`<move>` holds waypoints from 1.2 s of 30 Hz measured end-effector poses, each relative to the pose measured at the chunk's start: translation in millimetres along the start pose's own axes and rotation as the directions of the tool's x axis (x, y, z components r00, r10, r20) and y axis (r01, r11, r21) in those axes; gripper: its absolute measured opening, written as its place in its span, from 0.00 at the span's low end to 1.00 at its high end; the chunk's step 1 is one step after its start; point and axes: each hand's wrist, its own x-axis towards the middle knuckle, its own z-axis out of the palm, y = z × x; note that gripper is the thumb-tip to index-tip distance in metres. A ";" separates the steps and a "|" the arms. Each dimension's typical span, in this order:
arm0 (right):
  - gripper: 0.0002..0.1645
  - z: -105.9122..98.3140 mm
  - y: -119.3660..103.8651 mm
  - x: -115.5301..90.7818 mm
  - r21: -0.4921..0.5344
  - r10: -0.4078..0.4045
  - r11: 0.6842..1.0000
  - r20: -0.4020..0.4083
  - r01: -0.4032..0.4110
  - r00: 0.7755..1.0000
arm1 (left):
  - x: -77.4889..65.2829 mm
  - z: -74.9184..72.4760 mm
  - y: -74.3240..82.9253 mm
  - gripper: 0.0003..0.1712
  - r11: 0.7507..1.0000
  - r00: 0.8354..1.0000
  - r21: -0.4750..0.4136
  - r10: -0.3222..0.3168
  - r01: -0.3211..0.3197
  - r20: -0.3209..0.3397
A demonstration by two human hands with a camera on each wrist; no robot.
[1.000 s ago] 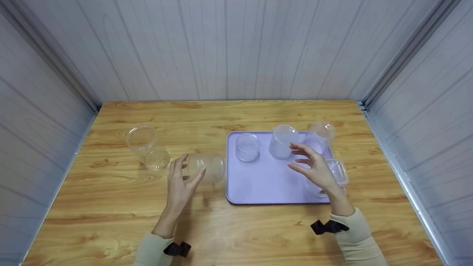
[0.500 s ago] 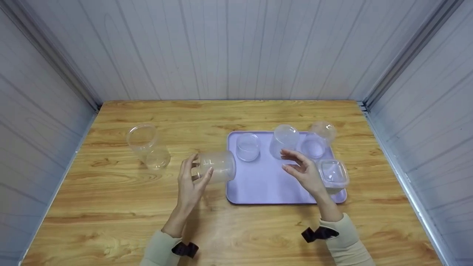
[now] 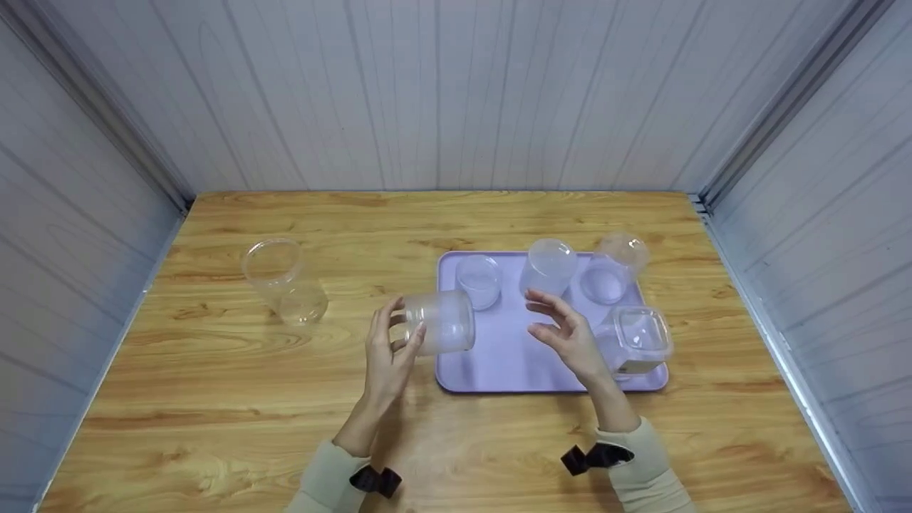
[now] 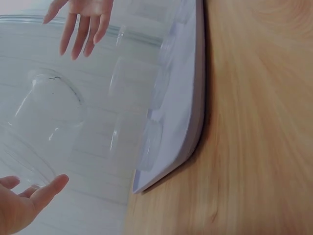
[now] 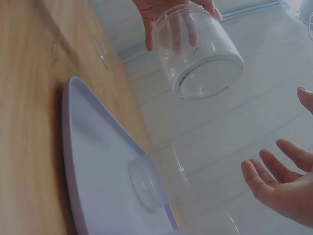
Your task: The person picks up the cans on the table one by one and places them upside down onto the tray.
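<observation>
My left hand [image 3: 388, 356] grips a clear round plastic jar [image 3: 445, 322] by its rim end. The jar lies sideways in the air over the tray's left edge, its base toward the right. In the right wrist view the jar's base [image 5: 210, 78] shows a dark ring at its edge. My right hand [image 3: 570, 345] hovers over the lilac tray [image 3: 513, 367], fingers loosely bent and thumb apart, holding nothing. A short round tub [image 3: 479, 283] and a frosted cup [image 3: 550, 265] stand on the tray behind the hands.
A square lidded container [image 3: 641, 335] stands at the tray's front right corner. Another clear round container [image 3: 605, 281] is at the back right. On the wooden table [image 3: 214, 399], a tall clear cup [image 3: 281, 278] stands at the left. Pale panels [image 3: 442, 92] enclose the table.
My left hand has carried the jar rightward from beside the tray to over its left edge. My right hand has moved left, away from the square container.
</observation>
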 end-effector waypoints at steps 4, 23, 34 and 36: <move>0.31 2.5 2.8 -1.0 -0.014 0.009 1.000 0.024 -0.009 1.000 | -2.6 7.4 3.0 0.27 1.000 1.000 -0.014 -0.002 0.002 0.009; 0.41 10.4 7.5 0.9 0.054 0.057 0.996 0.174 -0.068 0.983 | -5.8 26.7 3.6 0.27 0.993 0.997 -0.113 0.032 -0.024 0.071; 0.46 13.5 8.5 0.3 0.068 0.093 0.992 0.222 -0.111 0.971 | -12.9 38.3 4.3 0.27 0.992 0.995 -0.127 0.023 -0.010 0.099; 0.47 13.8 8.0 -0.1 0.057 0.102 0.991 0.226 -0.117 0.969 | -14.1 40.6 3.5 0.27 0.989 0.994 -0.149 0.027 -0.011 0.105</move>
